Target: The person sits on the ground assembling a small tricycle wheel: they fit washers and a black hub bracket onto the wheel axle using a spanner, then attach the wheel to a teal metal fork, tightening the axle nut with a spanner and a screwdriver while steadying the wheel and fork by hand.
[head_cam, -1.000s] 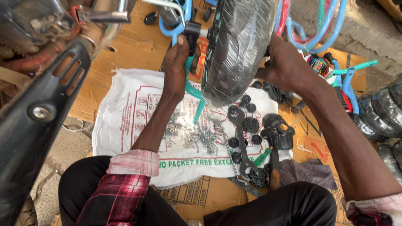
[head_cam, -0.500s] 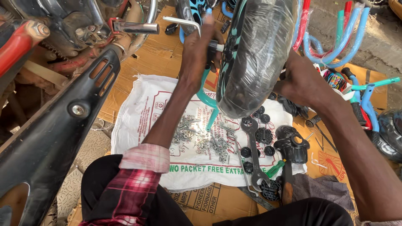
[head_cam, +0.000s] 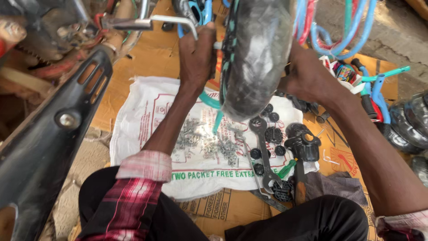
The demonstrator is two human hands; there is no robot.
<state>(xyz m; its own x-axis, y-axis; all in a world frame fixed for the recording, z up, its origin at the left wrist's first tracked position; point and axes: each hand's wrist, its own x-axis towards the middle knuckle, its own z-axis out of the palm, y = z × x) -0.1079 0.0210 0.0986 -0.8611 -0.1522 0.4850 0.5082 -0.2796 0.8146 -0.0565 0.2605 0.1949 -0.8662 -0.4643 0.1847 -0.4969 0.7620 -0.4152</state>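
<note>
Gripping at the wheel's [head_cam: 256, 58] hub, the left hand [head_cam: 198, 56] is clenched on its left side, just beside a bent metal rod [head_cam: 171, 20]; the right hand [head_cam: 307, 73] clasps the opposite side. Upright between both hands, the wheel hangs above the sack [head_cam: 147, 120], axle running left-right. Since 1 second ago, it looms nearer and larger.

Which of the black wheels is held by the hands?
The plastic-wrapped wheel at top centre, gripped between left hand and right hand. The other wheels lie untouched at the right edge.
</note>
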